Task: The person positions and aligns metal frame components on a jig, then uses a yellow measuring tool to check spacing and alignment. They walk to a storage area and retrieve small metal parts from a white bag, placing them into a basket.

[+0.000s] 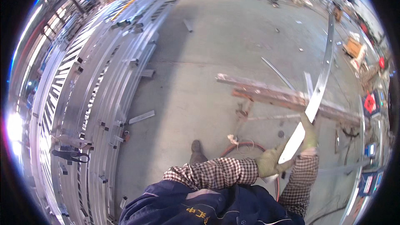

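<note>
A long, straight metal bar (320, 89) with small holes along it reaches from near my waist far out to the upper right. Its near end is bright white with glare. My left hand (270, 161), in a greenish work glove, is closed around that near end. A little farther along, my right hand (309, 135), gloved the same way, grips the bar's right edge; its fingers are partly hidden. The bar crosses over a rusty steel beam (271, 91) on a low stand. I cannot tell whether it rests on the beam.
Stacked long aluminium profiles (121, 100) fill the left side, with short offcuts jutting out. A red hose (233, 146) curls on the floor near my feet. A thin rod (277, 73) lies beyond the beam. Blue equipment boxes (368, 183) and a cardboard box (353, 48) line the right.
</note>
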Available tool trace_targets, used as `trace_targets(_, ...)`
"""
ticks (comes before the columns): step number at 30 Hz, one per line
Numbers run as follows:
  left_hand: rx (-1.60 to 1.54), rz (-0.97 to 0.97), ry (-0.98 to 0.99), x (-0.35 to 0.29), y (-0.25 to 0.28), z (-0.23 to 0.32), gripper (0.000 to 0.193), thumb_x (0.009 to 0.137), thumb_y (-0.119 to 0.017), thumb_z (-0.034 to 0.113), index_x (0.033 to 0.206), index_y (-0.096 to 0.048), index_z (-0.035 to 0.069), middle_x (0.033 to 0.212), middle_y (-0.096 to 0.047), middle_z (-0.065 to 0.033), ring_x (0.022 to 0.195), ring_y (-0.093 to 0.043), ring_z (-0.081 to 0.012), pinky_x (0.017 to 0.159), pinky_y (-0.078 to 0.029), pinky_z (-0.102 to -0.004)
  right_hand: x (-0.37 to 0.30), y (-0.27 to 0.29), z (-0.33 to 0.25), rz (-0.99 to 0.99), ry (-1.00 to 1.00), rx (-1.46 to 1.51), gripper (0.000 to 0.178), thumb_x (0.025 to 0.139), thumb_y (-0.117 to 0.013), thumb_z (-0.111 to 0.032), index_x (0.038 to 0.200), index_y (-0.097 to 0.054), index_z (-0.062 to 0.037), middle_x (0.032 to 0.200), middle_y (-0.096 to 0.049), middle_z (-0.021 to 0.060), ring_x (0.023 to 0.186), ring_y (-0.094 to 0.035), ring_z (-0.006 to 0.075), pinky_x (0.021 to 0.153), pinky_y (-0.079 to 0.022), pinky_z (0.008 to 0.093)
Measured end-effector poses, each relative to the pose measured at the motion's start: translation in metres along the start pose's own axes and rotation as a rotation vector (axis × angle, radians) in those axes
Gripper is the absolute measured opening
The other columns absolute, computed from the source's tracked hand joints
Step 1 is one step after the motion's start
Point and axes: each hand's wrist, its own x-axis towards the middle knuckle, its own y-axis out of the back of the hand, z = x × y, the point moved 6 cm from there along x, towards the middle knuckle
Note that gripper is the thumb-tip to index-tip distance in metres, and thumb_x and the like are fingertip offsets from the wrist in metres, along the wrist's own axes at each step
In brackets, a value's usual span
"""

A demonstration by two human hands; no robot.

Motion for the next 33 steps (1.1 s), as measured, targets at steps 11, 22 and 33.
trace_targets(11, 0.3, -0.124, 0.237, -0.058, 0.351, -0.127, 0.068, 0.099, -0.07, 0.042, 0.153, -0.049, 0.007, 0.138, -0.064, -0.0217, 0.123, -0.066, -0.0377, 0.106, -0.053, -0.0467, 0.032, -0.246, 0.078, -0.326, -0.028, -0.372, 0.059, 0.082, -0.077, 0.001, 0.138, -0.058, 0.0031, 0.12, -0.068, 0.0101, 0.103, -0.066, 0.0205, 0.09, -0.055, 0.033)
trace_targets(22, 1.27, -0.137, 0.085, -0.009, 0.615, -0.181, 0.085, 0.091, -0.075, 0.037, 0.162, -0.038, 0.009, 0.164, -0.043, -0.0171, 0.156, -0.035, -0.0341, 0.129, -0.027, -0.0524, 0.035, -0.445, 0.115, -1.108, -0.233, -0.591, 0.078, 0.085, -0.087, -0.021, 0.15, -0.051, 0.0026, 0.124, -0.07, 0.0145, 0.11, -0.067, 0.0201, 0.097, -0.054, 0.0351)
trace_targets(33, 1.067, -0.513, 0.227, 0.097, 0.752, -0.248, 0.047, 0.084, -0.081, 0.045, 0.115, -0.07, 0.012, 0.101, -0.076, -0.0119, 0.097, -0.074, -0.0336, 0.087, -0.057, -0.0482, 0.201, -0.622, 0.088, -1.387, -0.217, -0.808, 0.087, 0.087, -0.078, -0.052, 0.153, -0.049, -0.003, 0.137, -0.067, 0.024, 0.125, -0.067, 0.0364, 0.107, -0.052, 0.0439)
